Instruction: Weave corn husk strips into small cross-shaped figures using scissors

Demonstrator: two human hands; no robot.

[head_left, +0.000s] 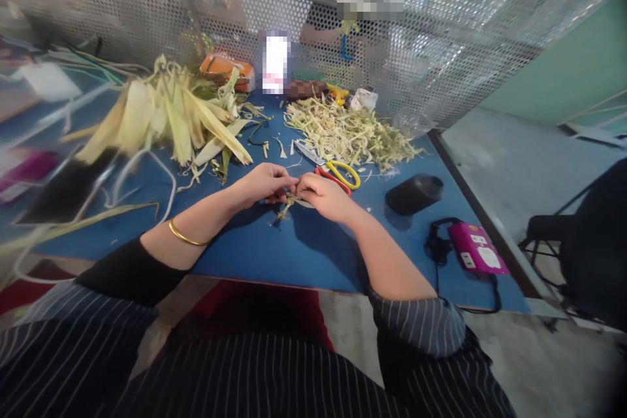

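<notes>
My left hand [264, 184] and my right hand [323, 197] meet over the blue table [274, 251], fingertips pinched together. Between and below them hangs a small piece of dried corn husk [284, 211], its end frayed; the exact grip is partly hidden by my fingers. Just beyond my right hand lie scissors [321, 161] with one yellow and one red handle, blades pointing away to the left. A heap of shredded husk pieces [343, 127] spreads behind the scissors. To the left of it sits a large bundle of corn husks [166, 111].
A black cylinder [414, 194] and a magenta power box [477, 248] with a black cable stand at the right. An orange pouch [228, 70] and a lit phone [275, 62] are at the back, before a perforated metal screen [313, 19]. A dark tablet-like panel [68, 186] lies left.
</notes>
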